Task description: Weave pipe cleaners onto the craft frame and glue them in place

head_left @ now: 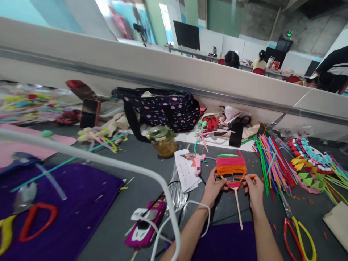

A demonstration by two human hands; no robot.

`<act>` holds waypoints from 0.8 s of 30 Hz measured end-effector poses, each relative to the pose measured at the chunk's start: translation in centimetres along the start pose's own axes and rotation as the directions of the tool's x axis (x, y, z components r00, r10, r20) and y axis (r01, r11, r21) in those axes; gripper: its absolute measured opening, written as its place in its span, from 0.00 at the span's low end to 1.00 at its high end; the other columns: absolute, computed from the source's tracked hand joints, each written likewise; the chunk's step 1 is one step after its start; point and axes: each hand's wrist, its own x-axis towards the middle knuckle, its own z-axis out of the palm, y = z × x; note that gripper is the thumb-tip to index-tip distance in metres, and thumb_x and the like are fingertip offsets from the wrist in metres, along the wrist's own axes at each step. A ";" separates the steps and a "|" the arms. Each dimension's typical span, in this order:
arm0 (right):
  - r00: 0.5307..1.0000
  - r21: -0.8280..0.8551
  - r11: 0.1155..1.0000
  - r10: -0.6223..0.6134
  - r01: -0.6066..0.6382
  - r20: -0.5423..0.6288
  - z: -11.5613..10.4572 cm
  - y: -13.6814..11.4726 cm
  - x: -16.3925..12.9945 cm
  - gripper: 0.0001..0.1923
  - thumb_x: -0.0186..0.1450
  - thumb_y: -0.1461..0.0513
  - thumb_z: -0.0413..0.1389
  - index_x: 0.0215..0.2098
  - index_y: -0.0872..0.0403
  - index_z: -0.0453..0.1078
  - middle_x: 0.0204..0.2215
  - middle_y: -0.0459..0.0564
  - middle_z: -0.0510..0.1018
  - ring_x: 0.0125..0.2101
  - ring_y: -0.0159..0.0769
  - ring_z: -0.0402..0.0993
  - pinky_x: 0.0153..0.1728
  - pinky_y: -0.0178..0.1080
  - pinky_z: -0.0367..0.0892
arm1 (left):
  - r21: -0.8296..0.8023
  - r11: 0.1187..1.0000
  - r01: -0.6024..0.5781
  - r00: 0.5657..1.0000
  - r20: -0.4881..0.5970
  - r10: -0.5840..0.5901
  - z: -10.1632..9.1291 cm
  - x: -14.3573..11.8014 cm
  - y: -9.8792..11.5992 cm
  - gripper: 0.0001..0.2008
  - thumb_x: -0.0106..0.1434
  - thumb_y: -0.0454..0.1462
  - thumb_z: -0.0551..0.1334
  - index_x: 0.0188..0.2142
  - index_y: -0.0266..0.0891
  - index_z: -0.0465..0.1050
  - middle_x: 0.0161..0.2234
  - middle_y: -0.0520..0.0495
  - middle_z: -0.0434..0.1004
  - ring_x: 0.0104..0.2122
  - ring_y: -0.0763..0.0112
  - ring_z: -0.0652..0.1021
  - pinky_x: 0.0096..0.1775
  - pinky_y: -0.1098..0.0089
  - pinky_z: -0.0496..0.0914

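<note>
The left hand [214, 186] and the right hand [252, 185] both pinched the lower edge of a small striped fan [231, 167], woven from pink, orange and green strips, with its pale stick [238, 210] pointing back toward the person; the fan was held just above the grey table [141, 188]. The right fingers also seemed to grip an orange strip [251, 176] at the fan's side. That loose end looked like the weak spot: if either pinch slackened, the strip could spring back and the woven rows loosen, and too hard a pull might bend the thin stick. The pink glue gun [197, 162], lying just left of the fan on a sheet of paper [186, 174], could burn a finger if it was hot (the picture did not show that), and its cord could catch a wrist. Right of the fan lay a heap of coloured strips [269, 159], and nearer the person a pair of scissors [297, 232]. Further left of the fan stood a glass jar [164, 142] with a green lid, holding something amber. Behind it, a dotted bag [165, 108] was zipped partly open, its contents hidden apart from something pale at the mouth.
</note>
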 end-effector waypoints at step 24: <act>0.980 0.212 0.958 0.179 -0.195 0.092 1.3 -0.3 -1.8 0.17 0.50 0.53 0.65 0.30 0.55 0.69 0.19 0.46 0.76 0.21 0.33 0.74 0.14 0.28 0.60 | 0.245 0.969 -0.043 0.999 -0.016 0.048 0.1 -0.1 1.7 0.20 0.50 0.36 0.66 0.43 0.41 0.67 0.27 0.55 0.69 0.17 0.78 0.69 0.21 0.75 0.67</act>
